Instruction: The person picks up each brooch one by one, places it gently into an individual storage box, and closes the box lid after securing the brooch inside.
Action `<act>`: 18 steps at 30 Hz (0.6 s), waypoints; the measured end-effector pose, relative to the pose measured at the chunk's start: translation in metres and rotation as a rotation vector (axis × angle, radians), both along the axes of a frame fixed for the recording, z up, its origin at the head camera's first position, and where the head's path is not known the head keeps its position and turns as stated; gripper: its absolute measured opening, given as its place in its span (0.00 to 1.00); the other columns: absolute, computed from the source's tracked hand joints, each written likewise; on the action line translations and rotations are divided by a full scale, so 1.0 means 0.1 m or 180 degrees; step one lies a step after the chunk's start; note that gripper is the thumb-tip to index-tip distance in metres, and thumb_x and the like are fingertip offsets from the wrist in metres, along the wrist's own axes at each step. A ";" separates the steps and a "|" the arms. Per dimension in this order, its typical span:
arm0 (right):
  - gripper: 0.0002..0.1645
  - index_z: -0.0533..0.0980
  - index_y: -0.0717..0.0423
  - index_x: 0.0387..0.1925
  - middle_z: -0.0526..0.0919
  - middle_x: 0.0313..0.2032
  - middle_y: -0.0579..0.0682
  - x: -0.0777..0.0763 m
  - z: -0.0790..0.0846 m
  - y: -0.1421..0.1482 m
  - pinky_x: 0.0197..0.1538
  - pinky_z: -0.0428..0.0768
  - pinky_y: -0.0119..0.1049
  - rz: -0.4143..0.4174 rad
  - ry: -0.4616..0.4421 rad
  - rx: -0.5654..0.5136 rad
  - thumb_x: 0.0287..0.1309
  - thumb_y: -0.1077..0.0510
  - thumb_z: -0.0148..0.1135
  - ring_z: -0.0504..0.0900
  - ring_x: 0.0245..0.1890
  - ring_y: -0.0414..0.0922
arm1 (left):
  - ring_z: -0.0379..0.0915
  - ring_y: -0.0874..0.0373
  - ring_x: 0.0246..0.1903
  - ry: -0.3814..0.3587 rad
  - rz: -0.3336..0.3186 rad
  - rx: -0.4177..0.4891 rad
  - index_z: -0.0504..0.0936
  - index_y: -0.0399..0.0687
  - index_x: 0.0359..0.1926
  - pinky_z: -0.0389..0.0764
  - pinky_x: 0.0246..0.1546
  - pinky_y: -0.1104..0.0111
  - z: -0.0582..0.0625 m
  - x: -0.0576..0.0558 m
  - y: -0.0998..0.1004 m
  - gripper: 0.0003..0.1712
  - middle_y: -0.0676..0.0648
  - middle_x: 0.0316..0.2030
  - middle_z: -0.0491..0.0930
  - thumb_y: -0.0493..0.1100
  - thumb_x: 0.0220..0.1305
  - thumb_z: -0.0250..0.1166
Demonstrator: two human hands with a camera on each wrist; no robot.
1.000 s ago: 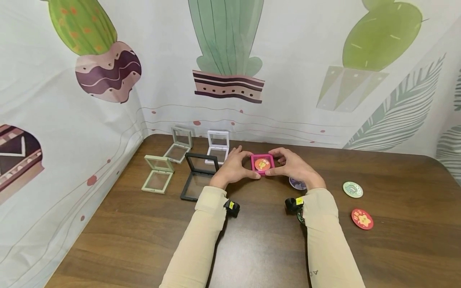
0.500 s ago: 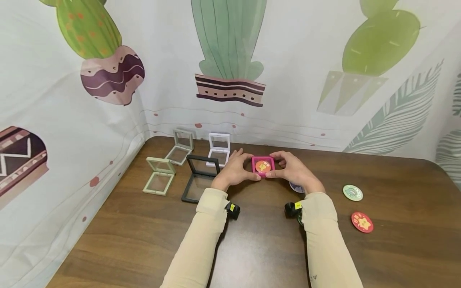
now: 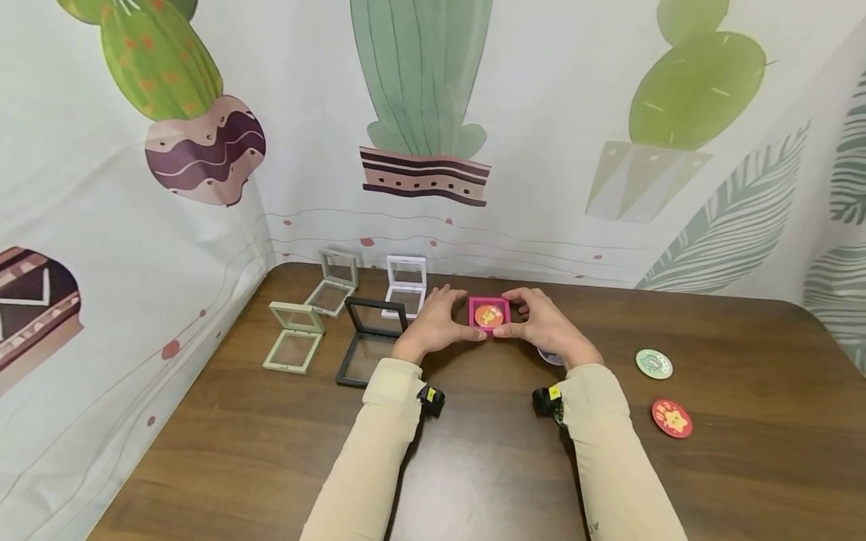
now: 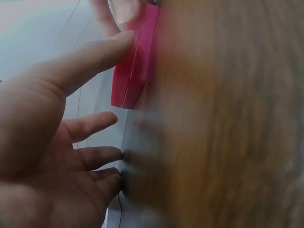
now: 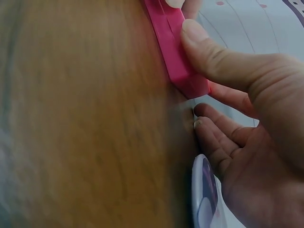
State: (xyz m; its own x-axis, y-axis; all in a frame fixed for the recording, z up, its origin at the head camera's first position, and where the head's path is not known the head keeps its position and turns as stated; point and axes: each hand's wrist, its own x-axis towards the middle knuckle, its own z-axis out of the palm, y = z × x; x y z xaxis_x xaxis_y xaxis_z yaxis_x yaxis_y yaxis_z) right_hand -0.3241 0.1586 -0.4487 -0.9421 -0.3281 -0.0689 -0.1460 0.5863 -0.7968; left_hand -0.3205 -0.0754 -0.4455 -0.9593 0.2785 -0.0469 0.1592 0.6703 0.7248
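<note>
A square pink display frame (image 3: 490, 300) lies closed at the back middle of the table, with a round orange-red badge (image 3: 489, 316) showing through its clear window. My left hand (image 3: 436, 327) holds its left side, thumb at the front edge and index finger by the back corner. On the other side my right hand (image 3: 548, 324) grips it the same way. In the left wrist view, a thin seam runs along the side of the pink frame (image 4: 135, 71), and the thumb presses there. Beside the right hand's lower fingers is a purple badge (image 5: 206, 190), partly hidden in the head view.
Left of the hands, several frames stand with lids raised: black (image 3: 375, 303), white (image 3: 406, 260), grey-green (image 3: 338, 253) and light green (image 3: 287, 368). A pale green badge (image 3: 653, 364) and a red star badge (image 3: 672, 418) lie at right. Another badge (image 3: 558, 415) is mostly hidden under the right wrist.
Both hands keep their hold on the pink frame in about the same place. The head view has shifted slightly.
</note>
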 end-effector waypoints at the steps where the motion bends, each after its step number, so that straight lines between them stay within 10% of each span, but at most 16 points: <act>1: 0.45 0.70 0.59 0.72 0.69 0.65 0.61 0.00 0.00 0.00 0.66 0.74 0.57 0.0000 0.0000 0.0013 0.59 0.48 0.81 0.71 0.63 0.60 | 0.40 0.41 0.82 0.0001 0.0002 -0.0003 0.69 0.38 0.77 0.45 0.80 0.47 0.01 0.00 0.00 0.52 0.34 0.80 0.57 0.51 0.58 0.82; 18: 0.42 0.68 0.64 0.73 0.69 0.65 0.65 0.00 0.00 0.07 0.66 0.75 0.58 0.0012 0.0138 0.0069 0.65 0.52 0.76 0.72 0.63 0.61 | 0.46 0.41 0.81 0.0167 -0.0157 0.0088 0.69 0.41 0.77 0.52 0.79 0.47 0.15 0.07 0.07 0.50 0.35 0.80 0.58 0.52 0.60 0.81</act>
State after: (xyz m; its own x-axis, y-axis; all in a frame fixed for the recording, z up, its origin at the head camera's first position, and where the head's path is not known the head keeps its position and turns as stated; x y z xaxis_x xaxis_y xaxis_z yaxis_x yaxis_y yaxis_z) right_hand -0.3244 0.1656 -0.4483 -0.9431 -0.3306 -0.0352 -0.1823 0.6026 -0.7769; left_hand -0.3133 -0.0685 -0.4302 -0.9453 0.3259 0.0113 0.2296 0.6406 0.7327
